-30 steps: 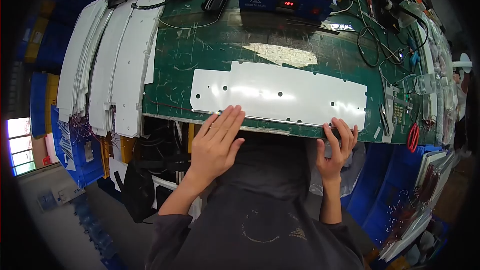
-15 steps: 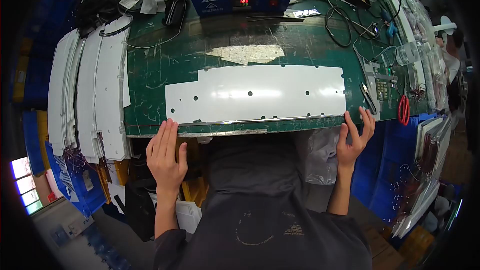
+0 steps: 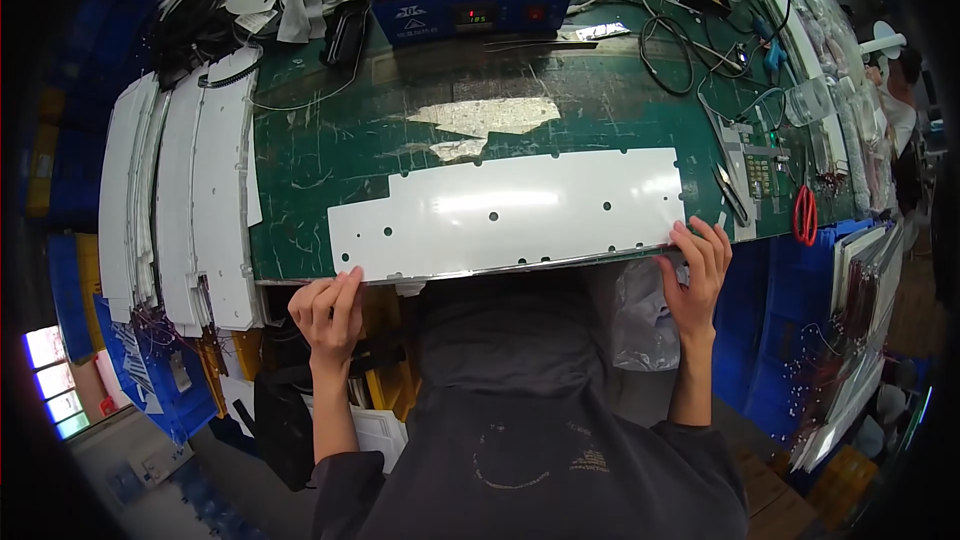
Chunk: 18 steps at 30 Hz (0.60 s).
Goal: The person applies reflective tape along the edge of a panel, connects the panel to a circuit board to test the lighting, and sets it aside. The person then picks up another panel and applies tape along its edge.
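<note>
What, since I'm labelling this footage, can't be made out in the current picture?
Head view, hidden: the underside of the white panel, which faces down.
Head view, cut off by the top edge: the far side of the blue box.
Head view, too small to read: the lettering on the shirt.

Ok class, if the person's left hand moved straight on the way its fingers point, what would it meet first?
The white panel, at its near left corner; the left hand seems right at it, though actual contact is hard to judge.
</note>
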### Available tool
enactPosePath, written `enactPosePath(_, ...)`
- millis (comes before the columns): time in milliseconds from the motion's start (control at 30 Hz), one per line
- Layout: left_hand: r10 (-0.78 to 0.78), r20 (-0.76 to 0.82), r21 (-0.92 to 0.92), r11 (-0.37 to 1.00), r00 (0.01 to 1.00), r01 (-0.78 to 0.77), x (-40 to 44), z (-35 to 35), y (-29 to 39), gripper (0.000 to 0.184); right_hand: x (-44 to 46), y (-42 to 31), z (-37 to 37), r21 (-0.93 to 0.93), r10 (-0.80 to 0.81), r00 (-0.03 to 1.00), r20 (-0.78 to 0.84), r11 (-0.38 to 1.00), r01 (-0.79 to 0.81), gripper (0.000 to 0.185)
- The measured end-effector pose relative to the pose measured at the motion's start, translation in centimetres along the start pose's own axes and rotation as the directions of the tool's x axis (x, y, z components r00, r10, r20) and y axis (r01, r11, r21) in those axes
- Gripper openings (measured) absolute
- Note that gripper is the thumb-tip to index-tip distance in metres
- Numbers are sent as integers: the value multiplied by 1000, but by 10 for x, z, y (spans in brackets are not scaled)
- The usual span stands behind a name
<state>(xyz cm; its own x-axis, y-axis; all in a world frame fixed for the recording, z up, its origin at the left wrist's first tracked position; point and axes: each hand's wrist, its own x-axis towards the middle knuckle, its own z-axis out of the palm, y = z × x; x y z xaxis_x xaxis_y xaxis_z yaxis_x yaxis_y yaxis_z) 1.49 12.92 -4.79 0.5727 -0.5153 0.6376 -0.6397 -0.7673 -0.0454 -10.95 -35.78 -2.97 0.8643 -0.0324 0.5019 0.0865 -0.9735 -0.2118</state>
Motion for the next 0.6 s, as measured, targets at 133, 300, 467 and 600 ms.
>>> enactPosePath(133, 37, 16, -19, 999, 999, -36, -2, -13, -3, 35, -4, 1, -8, -62, -21, 1000, 18, 998, 22, 43)
enactPosePath(300, 6, -72, 14, 1000, 997, -5, 12, -42, 1, 30, 7, -14, -32, -42, -16, 999, -50, 999, 14, 28)
enactPosePath(467, -147, -71, -142, 981, 987, 136, 54, -70, 3, 27, 33, -19, -64, 448, 128, 962, -243, 894, -6, 31)
enactPosePath(600, -258, 225, -210, 929, 940, 305, 88, -67, 8, 20, 41, 0, -47, 633, 449, 888, 105, 659, -407, 26)
